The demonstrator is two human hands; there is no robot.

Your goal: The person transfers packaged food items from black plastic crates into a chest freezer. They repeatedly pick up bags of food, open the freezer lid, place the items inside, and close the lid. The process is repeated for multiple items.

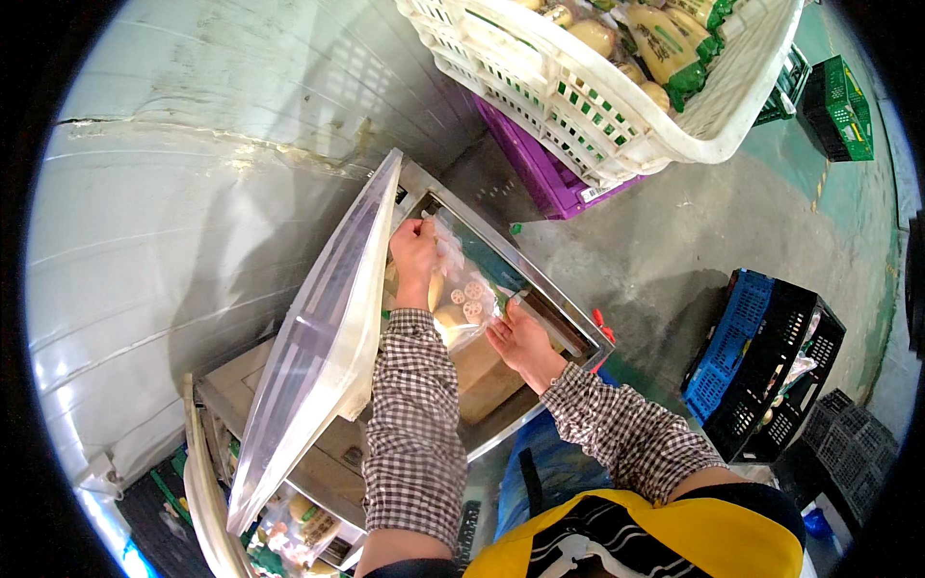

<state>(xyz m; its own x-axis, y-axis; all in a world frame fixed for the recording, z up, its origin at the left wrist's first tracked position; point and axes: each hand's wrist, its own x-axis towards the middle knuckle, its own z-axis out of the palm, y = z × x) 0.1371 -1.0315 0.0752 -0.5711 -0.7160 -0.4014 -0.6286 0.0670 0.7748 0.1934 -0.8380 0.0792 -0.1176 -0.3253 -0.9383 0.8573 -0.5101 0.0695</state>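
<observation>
Both hands are inside the open chamber of a vacuum packing machine (535,264). A clear plastic bag (462,311) of lotus root pieces lies there over a brown plate. My left hand (415,249) pinches the bag's upper left end, with its fingers curled. At the bag's lower right edge, my right hand (517,332) holds the film between thumb and fingers. The clear lid (318,325) stands raised on the left, close to my left forearm.
A white plastic basket (600,108) of packaged lotus root sits on a purple crate (535,166) beyond the machine. Blue (730,347) and black crates (784,376) stand at the right. More bagged food (296,527) lies in a second chamber at the lower left. A wall runs along the left.
</observation>
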